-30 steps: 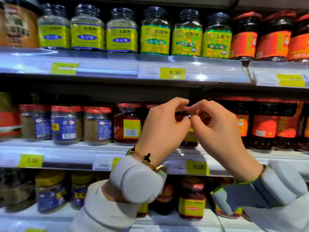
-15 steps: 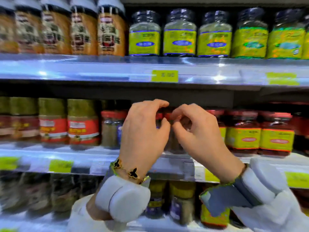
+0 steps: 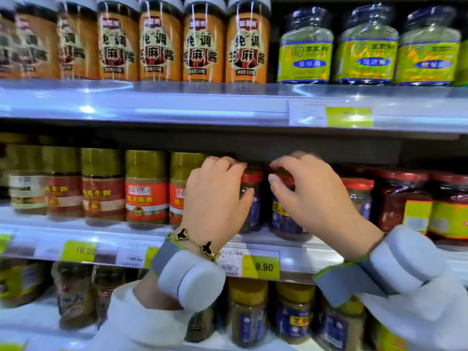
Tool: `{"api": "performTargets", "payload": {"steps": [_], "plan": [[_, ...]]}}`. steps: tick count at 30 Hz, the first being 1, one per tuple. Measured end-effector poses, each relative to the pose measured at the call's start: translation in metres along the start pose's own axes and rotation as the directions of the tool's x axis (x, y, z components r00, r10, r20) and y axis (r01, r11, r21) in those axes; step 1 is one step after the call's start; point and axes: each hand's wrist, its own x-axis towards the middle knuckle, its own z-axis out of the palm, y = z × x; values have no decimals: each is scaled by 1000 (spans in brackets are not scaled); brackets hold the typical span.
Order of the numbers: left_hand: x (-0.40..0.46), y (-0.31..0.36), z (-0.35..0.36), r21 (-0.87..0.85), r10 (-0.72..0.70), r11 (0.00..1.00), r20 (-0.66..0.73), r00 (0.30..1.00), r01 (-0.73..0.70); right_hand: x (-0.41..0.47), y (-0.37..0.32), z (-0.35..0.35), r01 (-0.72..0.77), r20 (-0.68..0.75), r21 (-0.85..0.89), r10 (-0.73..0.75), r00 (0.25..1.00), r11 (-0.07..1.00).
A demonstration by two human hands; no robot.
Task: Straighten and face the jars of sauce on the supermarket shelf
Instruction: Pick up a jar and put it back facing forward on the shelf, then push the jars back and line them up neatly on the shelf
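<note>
hands: left hand (image 3: 215,196) grasps one red-lidded jar (image 3: 250,198); right hand (image 3: 311,196) grasps its neighbour (image 3: 283,214).
place: both jars at the middle shelf (image 3: 298,252) front edge.
step: facing labels.
next: probably small twists, labels forward.

The left hand (image 3: 215,196) covers most of one red-lidded jar (image 3: 249,198), and the right hand (image 3: 311,196) hides much of the blue-labelled jar (image 3: 281,211) beside it, so neither label reads whole. Jars at the frame's left edge smear with motion blur. The price tag (image 3: 349,117) at upper right is unreadable.
</note>
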Motion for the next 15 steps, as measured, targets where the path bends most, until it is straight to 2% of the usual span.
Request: {"api": "performTargets", "payload": {"steps": [4, 8, 11, 15], "plan": [[3, 2, 7, 127, 56, 991, -23, 998, -53, 8, 0, 2, 63, 104, -47, -58, 993, 997], [6, 2, 7, 156, 57, 987, -47, 997, -49, 18, 3, 1, 140, 198, -99, -119, 973, 985], [6, 4, 7, 179, 55, 983, -55, 997, -44, 27, 6, 4, 222, 344, -173, -153, 927, 960], [6, 6, 8, 190, 56, 981, -54, 997, -45, 34, 7, 4, 231, 451, -120, -154, 879, 966]]}}
